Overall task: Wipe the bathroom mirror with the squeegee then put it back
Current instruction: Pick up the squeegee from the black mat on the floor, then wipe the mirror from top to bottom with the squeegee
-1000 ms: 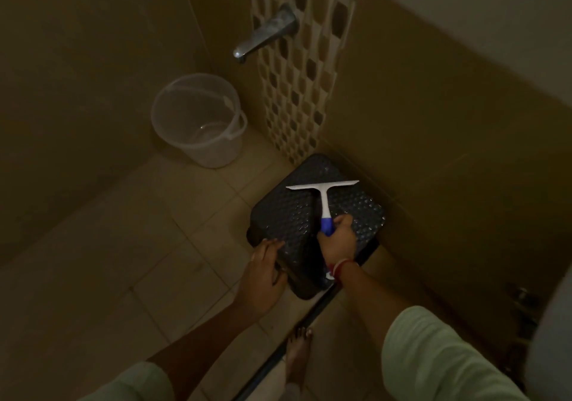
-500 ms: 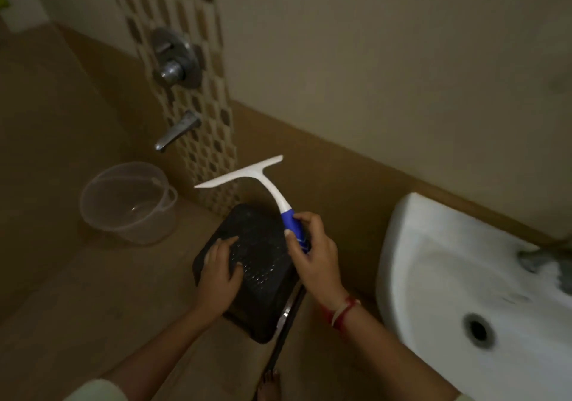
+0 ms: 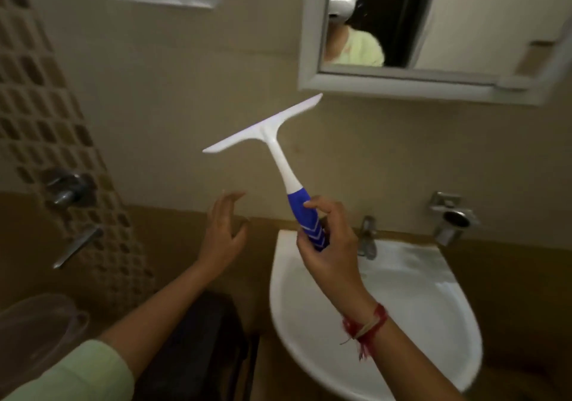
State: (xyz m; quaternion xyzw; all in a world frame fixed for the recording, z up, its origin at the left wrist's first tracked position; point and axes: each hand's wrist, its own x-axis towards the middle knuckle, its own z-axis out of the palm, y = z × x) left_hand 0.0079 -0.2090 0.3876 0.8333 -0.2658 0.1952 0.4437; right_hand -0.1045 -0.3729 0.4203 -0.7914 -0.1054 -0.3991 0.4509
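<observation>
2 hands are seen raised in front of a beige wall. The white plastic T-shaped squeegee with the blue ribbed grip [image 3: 278, 165] is held in the air by the right hand [image 3: 328, 246], whose fingers and thumb are curled round the blue grip. The handle is pointed toward 11 o'clock, and the blade is tilted, its right tip set higher. The left hand [image 3: 221, 230] is held at 9 o'clock of the right hand, fingers spread and loosely bent, with nothing gripped. The white-framed rectangular wall mirror [image 3: 433, 29] is located at 1 o'clock of the squeegee, apart from the blade. The white ceramic washbasin [image 3: 402, 307] is recorded at 5 o'clock of the right hand, with a chrome tap [image 3: 367, 236] mounted at its back rim. A red thread band [image 3: 366, 326] is worn on the right wrist.
</observation>
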